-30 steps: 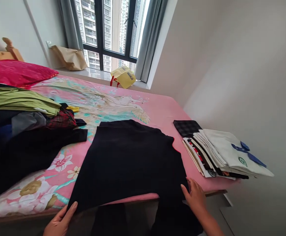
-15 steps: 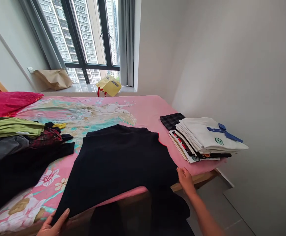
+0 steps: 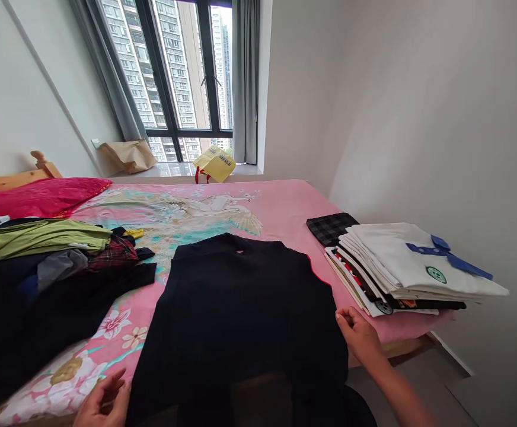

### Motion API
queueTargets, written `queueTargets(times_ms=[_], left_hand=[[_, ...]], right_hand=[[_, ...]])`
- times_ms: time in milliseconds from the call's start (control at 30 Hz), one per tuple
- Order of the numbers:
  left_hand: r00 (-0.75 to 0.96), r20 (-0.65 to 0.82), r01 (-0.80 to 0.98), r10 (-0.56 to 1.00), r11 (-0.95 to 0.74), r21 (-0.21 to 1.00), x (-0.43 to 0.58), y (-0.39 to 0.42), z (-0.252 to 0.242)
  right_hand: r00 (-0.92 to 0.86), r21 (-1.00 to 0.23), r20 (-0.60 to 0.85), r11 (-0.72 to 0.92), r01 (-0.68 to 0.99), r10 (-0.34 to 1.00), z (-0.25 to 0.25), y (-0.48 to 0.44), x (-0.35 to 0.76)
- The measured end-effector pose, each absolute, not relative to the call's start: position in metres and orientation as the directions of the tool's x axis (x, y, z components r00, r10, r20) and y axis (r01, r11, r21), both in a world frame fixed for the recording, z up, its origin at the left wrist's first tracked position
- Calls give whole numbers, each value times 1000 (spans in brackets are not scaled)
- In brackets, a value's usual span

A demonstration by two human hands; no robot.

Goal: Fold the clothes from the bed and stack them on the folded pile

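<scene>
Hanging lower now, the black garment (image 3: 245,314) covers more bed (image 3: 280,204).

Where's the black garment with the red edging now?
In the head view, the black garment lies at lower centre on the near side of the pink bed, between the left hand and right hand, left of the folded stack.
</scene>
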State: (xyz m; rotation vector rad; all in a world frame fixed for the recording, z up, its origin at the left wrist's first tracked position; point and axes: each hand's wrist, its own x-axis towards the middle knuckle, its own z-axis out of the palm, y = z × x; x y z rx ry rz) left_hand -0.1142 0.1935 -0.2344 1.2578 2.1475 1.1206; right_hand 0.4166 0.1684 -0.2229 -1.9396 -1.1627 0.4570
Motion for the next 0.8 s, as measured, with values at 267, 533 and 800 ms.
queueTargets(times_ms=[267, 533, 800], left_hand=[[142, 318, 892, 937, -260, 369, -47, 313, -223], [189, 313, 956, 931, -247, 156, -54, 319, -265], [202, 315, 963, 927, -247, 110, -60, 321, -273]], right_hand=[[116, -830, 143, 55, 554, 983, -159, 314, 317], [-4, -695, 139, 100, 712, 990, -163, 489, 244], [185, -672, -60, -177, 719, 981, -211, 596, 218]])
